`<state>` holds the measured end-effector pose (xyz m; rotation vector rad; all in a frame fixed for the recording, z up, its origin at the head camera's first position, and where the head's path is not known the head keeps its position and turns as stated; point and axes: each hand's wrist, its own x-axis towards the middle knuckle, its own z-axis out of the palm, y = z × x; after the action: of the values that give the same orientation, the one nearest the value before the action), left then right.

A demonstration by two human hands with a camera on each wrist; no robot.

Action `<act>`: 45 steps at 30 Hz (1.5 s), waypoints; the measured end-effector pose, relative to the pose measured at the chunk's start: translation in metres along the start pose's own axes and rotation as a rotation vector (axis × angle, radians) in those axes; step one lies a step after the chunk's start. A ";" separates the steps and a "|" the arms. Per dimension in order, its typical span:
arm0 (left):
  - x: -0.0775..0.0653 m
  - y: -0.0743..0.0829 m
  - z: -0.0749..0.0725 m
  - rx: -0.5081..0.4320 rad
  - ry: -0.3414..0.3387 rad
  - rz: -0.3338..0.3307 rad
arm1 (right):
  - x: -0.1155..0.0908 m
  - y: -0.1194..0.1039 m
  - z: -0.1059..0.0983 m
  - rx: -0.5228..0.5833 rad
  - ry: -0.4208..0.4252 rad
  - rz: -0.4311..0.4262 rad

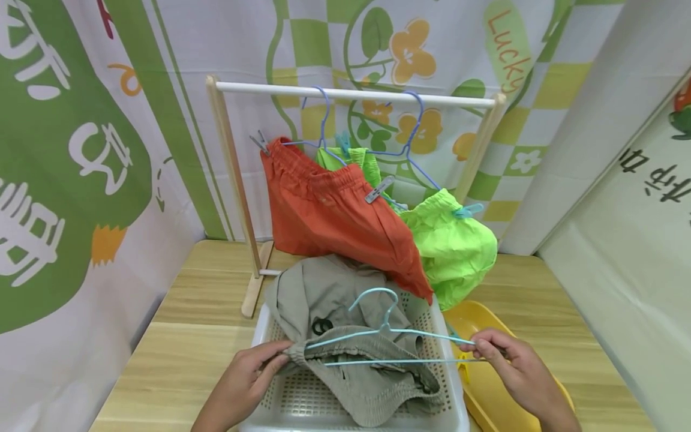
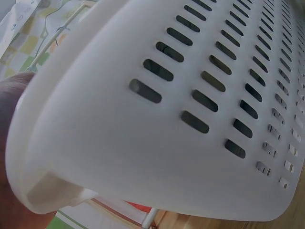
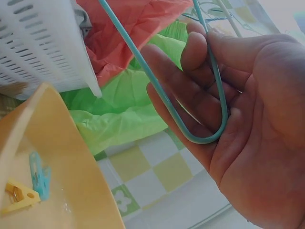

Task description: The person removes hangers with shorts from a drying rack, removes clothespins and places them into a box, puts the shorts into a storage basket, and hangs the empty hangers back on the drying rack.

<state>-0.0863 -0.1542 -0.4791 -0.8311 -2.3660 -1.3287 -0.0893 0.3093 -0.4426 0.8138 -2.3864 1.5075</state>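
Observation:
Grey shorts (image 1: 367, 390) with an elastic waistband lie over a white perforated basket (image 1: 456, 390). My left hand (image 1: 244, 379) pinches the left end of their waistband. A light blue clothes hanger (image 1: 385, 329) has its left part inside the waistband, its hook pointing up. With thumb and fingertips, my right hand (image 1: 515, 369) pinches the hanger's right end. The right wrist view shows the hanger's rounded corner (image 3: 205, 139) lying across that palm. In the left wrist view the basket wall (image 2: 95, 138) hides most of the left hand.
Behind the basket stands a wooden rack with a white rail (image 1: 356, 94). Red shorts (image 1: 335, 210) and bright green shorts (image 1: 453, 246) hang there on blue hangers, held by clothespins. A yellow tray (image 1: 496, 399) with a few clothespins (image 3: 40, 176) sits to the right.

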 end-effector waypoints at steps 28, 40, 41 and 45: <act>-0.002 -0.003 -0.001 -0.008 -0.018 -0.029 | -0.012 -0.009 -0.027 -0.062 0.006 0.003; 0.000 -0.004 0.002 0.015 -0.019 -0.014 | -0.022 -0.009 -0.037 -0.152 0.058 0.031; 0.000 -0.003 0.002 0.016 -0.022 -0.017 | -0.023 -0.009 -0.038 -0.166 0.068 0.044; 0.001 -0.002 0.002 0.029 -0.029 -0.026 | -0.028 -0.009 -0.040 -0.200 0.092 0.101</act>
<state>-0.0881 -0.1527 -0.4812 -0.8193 -2.4209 -1.2980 -0.0658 0.3517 -0.4300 0.5761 -2.4917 1.2819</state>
